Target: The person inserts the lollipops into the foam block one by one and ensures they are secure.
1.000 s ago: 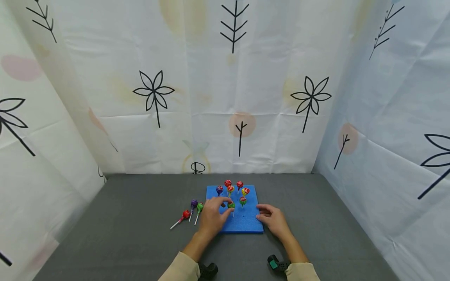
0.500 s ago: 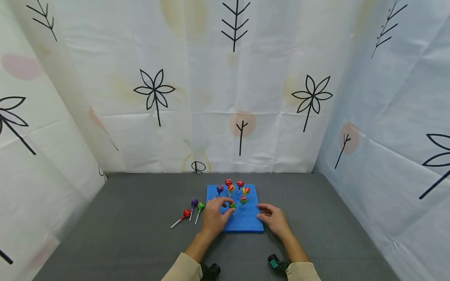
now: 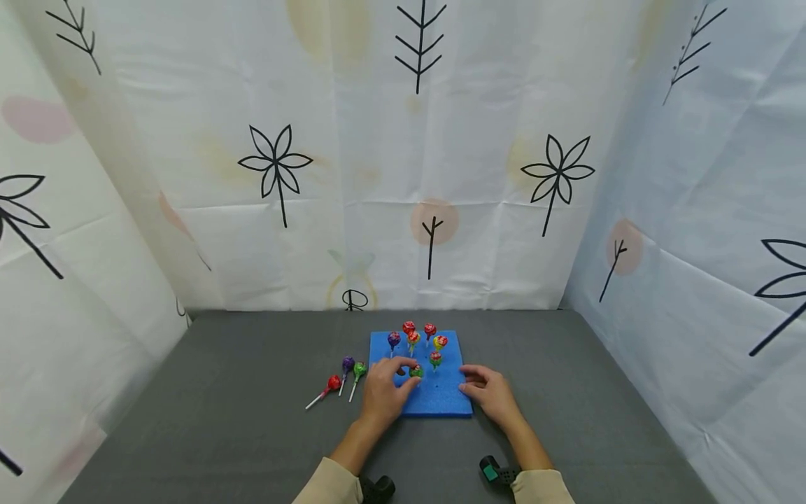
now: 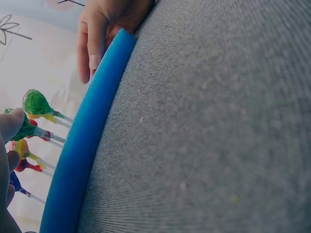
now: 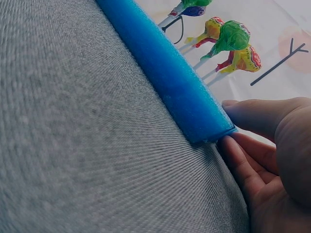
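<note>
The left hand pinches a light, top-heavy green lollipop, best gripped low on its thin stick, while the right hand, fingers relaxed, steadies the soft foam board.

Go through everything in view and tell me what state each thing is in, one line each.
Left hand: fingers pinch the green lollipop standing in the foam.
Right hand: rests on the right edge of the blue foam board, fingers relaxed.
Blue foam board: lies flat on the grey table.
Six other lollipops: stand upright in the foam.
Three loose lollipops: lie flat on the table, left of the foam.
</note>
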{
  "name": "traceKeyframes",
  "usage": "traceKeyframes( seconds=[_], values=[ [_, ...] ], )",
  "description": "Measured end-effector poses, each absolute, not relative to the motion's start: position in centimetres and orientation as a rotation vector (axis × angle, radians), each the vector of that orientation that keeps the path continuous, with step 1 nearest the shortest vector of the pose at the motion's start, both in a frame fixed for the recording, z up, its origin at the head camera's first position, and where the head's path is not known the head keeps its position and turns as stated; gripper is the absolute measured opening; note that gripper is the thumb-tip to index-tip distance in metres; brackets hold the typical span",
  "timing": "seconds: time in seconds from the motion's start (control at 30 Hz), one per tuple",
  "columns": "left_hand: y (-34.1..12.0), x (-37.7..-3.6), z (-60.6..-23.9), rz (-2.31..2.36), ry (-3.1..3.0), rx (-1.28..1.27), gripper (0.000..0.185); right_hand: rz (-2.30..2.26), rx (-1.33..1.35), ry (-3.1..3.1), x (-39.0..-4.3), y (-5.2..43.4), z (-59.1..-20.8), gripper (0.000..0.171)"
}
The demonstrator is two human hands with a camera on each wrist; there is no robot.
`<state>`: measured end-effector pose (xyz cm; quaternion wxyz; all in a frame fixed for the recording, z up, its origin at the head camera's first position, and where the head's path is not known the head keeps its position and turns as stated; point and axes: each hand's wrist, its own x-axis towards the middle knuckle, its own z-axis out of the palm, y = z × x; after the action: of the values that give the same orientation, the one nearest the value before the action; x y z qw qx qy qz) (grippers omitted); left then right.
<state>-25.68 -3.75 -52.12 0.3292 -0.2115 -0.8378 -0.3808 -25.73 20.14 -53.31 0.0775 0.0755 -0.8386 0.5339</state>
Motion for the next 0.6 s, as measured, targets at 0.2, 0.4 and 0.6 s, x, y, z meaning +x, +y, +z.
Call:
traceKeyframes(
  seconds=[0.2,0.4,0.6],
  values=[
    [-4.0,-25.6,-52.1,-0.996,-2.204,-0.567,0.031,1.59,0.222,-2.517,-25.7,20.1,-53.2,0.028],
    [-4.6,-25.7,-51.8,-0.947,-2.192,-0.635,0.037,1.614,0.219,-2.509,-25.6,20.0,-53.1,0.028],
    [-5.3,-25.6,-51.2,-0.939,-2.195,-0.685,0.036,1.618,0.22,-2.512,-25.4,20.0,-53.0,0.028]
  ],
)
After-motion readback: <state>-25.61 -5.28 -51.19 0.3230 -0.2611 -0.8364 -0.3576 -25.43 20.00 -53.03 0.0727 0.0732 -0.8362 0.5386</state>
